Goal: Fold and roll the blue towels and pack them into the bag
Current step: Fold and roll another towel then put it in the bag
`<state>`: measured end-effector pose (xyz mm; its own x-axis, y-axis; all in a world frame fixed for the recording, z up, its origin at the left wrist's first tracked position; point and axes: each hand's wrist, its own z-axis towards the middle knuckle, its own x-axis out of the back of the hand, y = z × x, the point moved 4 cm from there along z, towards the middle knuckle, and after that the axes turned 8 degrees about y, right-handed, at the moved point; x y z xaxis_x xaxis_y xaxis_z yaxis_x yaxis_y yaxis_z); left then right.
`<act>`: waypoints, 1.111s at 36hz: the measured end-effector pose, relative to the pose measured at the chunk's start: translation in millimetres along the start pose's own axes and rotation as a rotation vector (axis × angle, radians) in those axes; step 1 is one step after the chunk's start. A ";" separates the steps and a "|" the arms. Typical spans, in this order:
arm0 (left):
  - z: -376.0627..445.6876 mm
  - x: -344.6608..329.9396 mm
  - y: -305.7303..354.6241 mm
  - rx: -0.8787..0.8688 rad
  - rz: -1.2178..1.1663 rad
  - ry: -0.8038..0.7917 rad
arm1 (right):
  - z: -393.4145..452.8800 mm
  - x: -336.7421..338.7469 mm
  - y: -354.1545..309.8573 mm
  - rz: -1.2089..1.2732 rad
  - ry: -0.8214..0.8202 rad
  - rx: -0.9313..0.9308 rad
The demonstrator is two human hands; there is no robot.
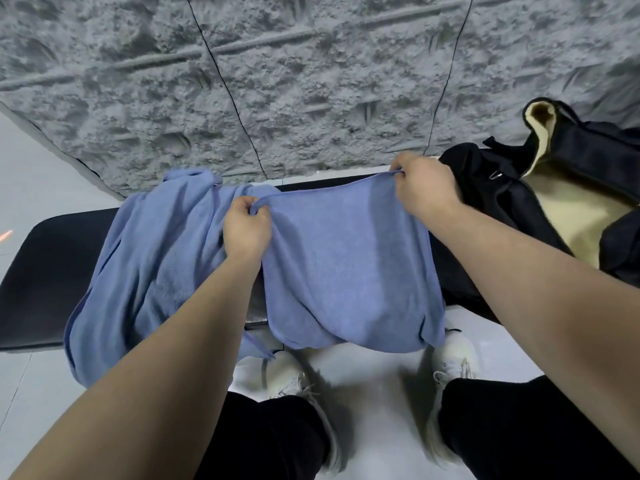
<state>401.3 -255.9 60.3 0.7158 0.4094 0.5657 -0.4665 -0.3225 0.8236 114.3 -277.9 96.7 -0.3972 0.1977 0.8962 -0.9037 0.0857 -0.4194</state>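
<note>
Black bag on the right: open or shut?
Open. The black bag lies on the bench with its flap turned back, showing the cream lining; no towel visible inside.

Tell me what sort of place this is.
Probably a gym or changing room: a black padded bench on a pale tiled floor, against a grey rough-textured wall, with an open black bag on the bench.

towels (346, 265) blue | bag (491, 202) black, lining cream | bench (45, 258) black | wall (311, 81) mottled grey
</note>
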 end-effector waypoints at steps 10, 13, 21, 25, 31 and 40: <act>8.0 -3.4 -4.4 -0.146 0.214 -0.057 | 2.8 -23.4 3.8 -0.030 -0.061 0.090; 8.6 -5.1 -8.0 -0.148 0.172 -0.056 | 2.5 -26.8 4.3 -0.043 -0.098 0.080; -3.2 -7.0 -1.3 -0.227 0.147 -0.043 | -0.9 -28.2 0.5 -0.096 -0.165 0.057; -7.1 -8.7 1.3 -0.253 0.136 -0.018 | -1.0 -30.2 0.7 -0.109 -0.141 0.069; -8.3 -5.8 13.1 -0.267 0.135 0.029 | -7.4 -29.3 -1.7 -0.088 -0.081 0.094; -37.3 -15.8 45.1 -0.385 -0.025 -0.110 | -21.5 -14.3 -18.0 0.276 -0.051 0.051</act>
<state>349.7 -245.1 89.9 0.7708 0.3126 0.5551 -0.5941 0.0385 0.8034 139.7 -261.3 88.3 -0.6357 0.1570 0.7558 -0.7666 -0.0139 -0.6419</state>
